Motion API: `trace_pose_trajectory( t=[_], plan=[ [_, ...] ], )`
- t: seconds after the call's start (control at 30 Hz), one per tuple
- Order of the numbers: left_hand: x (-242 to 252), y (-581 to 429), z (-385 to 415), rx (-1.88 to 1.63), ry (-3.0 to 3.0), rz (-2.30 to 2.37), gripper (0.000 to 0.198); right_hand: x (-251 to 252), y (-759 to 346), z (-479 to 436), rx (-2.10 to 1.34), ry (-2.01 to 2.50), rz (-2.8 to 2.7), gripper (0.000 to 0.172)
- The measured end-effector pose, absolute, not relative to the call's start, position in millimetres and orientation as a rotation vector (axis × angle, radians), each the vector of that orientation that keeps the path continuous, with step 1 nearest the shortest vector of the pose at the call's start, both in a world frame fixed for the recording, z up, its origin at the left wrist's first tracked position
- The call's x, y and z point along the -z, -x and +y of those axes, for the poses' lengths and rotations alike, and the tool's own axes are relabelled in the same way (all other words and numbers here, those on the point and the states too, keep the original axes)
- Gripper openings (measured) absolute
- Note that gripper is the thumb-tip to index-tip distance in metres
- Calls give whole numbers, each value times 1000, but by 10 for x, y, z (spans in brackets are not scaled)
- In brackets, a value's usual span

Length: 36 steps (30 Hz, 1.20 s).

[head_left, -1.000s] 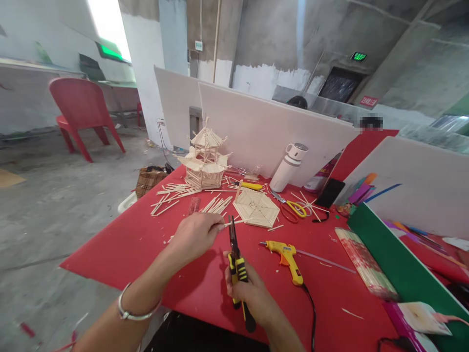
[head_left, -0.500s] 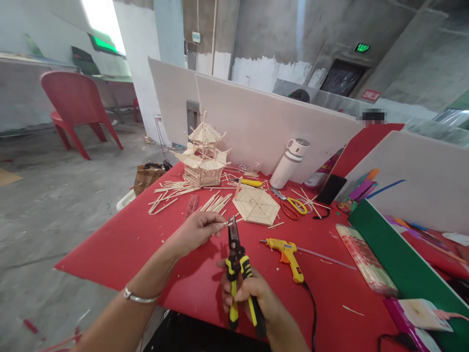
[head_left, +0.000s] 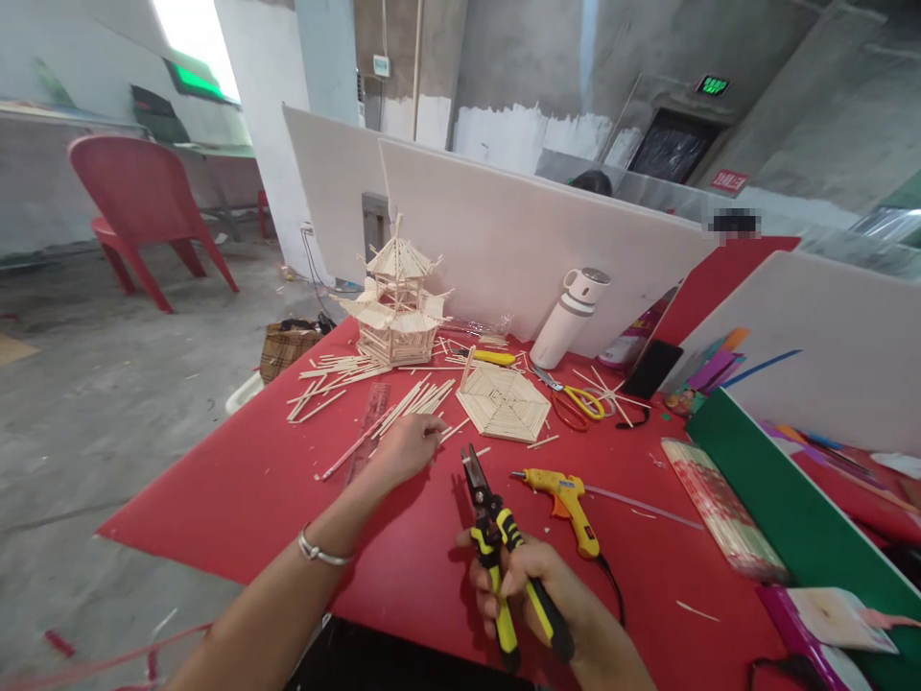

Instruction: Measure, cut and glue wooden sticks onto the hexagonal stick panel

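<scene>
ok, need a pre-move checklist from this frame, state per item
1. Pliers held in the right hand: ok, handles spread apart.
2. Left hand clear of the plier blades: ok, apart from them.
3. Stick gripped in the left hand: cannot tell.
4. Ruler uncovered: not ok, sticks lie across it.
5. Hexagonal panel clear of the pliers: ok.
6. Glue gun cool: cannot tell.

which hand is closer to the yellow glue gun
Right. The right hand, with the pliers in its grip, is just on the near side of the glue gun, slightly left; the left hand is farther left, by the loose sticks.
</scene>
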<state>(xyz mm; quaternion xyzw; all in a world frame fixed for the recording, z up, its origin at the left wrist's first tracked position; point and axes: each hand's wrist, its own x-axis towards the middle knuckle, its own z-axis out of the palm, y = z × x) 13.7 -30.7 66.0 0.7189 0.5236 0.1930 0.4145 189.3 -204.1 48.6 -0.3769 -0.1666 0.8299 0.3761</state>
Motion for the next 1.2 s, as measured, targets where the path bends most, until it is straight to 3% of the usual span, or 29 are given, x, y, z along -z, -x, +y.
trace_pose_trajectory(
  t=[0.37,0.57,0.83,1.2],
  plan=[
    [-482,-229,-105,-494,-2099,1383,20,-429,-1833,-1984,-2304,724,-181,51],
    [-556,-273,-79,-440,-2145,1479,21,-538,-1692,-2151,-2163,512,-107,55],
    [-571,-421,-103,-189,-2349,1706,26,-685,-1524,-2153,-2119,384,-168,44],
    [-565,-369,-64,-318,-2353,1703,27,-626,-1464,-2280,-1999,486,-242,46]
  ],
)
